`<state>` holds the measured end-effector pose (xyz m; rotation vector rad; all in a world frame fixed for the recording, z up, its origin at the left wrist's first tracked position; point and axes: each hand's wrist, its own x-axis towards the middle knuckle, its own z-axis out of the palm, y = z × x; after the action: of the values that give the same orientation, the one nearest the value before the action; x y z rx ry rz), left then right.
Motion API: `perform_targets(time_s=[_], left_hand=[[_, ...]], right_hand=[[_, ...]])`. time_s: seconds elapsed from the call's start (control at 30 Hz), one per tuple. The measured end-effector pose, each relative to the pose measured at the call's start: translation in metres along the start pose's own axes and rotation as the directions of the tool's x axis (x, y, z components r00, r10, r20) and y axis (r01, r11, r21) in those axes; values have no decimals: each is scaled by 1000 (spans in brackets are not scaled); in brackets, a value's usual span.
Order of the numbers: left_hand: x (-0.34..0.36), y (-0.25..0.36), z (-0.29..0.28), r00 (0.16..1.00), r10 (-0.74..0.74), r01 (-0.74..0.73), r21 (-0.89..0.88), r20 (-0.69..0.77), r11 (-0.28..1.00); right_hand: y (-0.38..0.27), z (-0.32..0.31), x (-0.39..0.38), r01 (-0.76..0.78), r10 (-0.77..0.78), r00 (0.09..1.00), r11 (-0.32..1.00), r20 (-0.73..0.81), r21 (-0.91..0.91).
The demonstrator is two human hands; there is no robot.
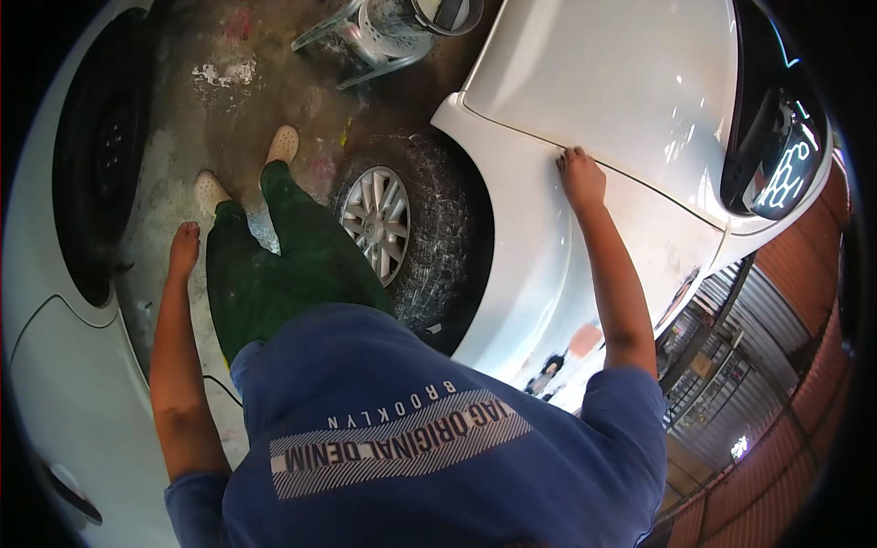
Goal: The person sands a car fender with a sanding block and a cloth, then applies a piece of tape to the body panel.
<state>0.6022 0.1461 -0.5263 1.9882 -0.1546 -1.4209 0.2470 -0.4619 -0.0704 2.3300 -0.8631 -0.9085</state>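
The person's right hand [582, 178] rests at the narrow dark seam [653, 186] between the glossy white hood [612, 68] and the curved white front fender [521, 205] of a car; its fingers are bent with the tips at the gap, and whether they pinch anything small there I cannot tell. The left hand [185, 247] hangs at the person's side, fingers loosely curled, touching neither car; its palm is hidden. Following the seam well probably calls for light, even fingertip pressure along the line, without scraping the paint. Further back, the pinkish patch [586, 340] on the bodywork would be best left untouched. The wheel arch's edge curves near the legs, above the silver spoked wheel [376, 224]; the pale grey car [82, 402] limits room on the left, while open floor [196, 119] lies ahead of the feet
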Motion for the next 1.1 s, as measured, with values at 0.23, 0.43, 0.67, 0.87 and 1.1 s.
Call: perform_targets(time_s=[0.23,0.43,0.67,0.87,1.1], left_hand=[[0,-7,7,998,12,-11,11,-57,1000],[-10,2,7,996,-55,56,15,-71,998],[-7,14,10,999,-24,24,-6,-45,1000],[8,-1,8,992,97,-93,50,-80,994],[10,-12,6,997,17,-17,-1,-71,1000]], right_hand=[[7,-11,8,-44,44,997,999,64,0],[10,-15,-18,2,-3,1000,998,24,65],[6,-14,-12,-38,38,999,999,0,-1],[10,-15,5,-12,13,1000,1000,23,-9],[9,-9,-9,-14,14,1000,1000,20,17]])
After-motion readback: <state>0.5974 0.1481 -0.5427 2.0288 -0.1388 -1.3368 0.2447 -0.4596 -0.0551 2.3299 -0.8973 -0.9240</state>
